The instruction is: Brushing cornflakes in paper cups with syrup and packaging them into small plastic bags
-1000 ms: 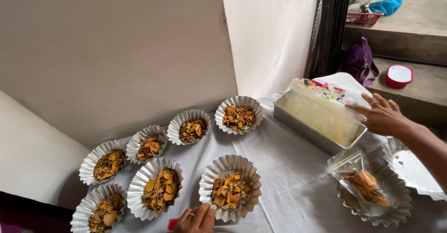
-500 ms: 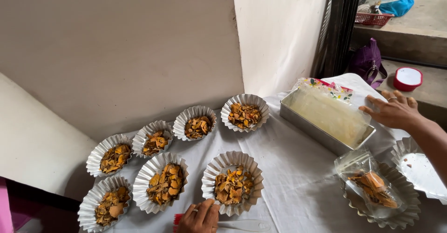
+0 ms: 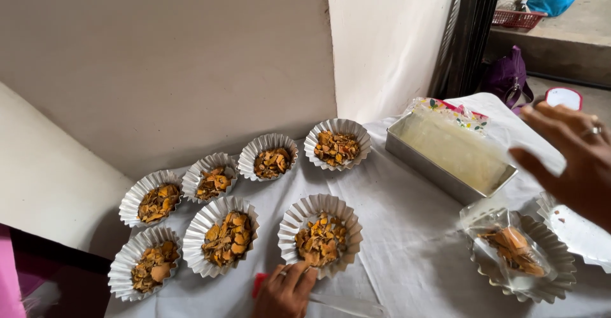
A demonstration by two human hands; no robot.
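Head view shows my left hand (image 3: 284, 290) at the bottom edge, fingers curled loosely with the fingertips touching the near rim of a fluted foil cup (image 3: 321, 235) filled with dry, flaky orange-brown chips; I cannot tell whether it pinches the rim or merely rests on it. A red-ended tool (image 3: 259, 284) lies just under that hand on the worktop (image 3: 407, 254), which is draped in a wrinkled white cloth. My right hand (image 3: 573, 156) hovers at the right edge, fingers spread and holding nothing, with a ring on one finger, just beside a rectangular metal tin (image 3: 445, 156) lined with pale yellowish film. Six more crimped foil cups (image 3: 223, 235) with the same chips sit in two loose rows to the left. Near the right corner, a clear plastic bag of chips (image 3: 509, 248) rests in another fluted foil dish (image 3: 547, 280).
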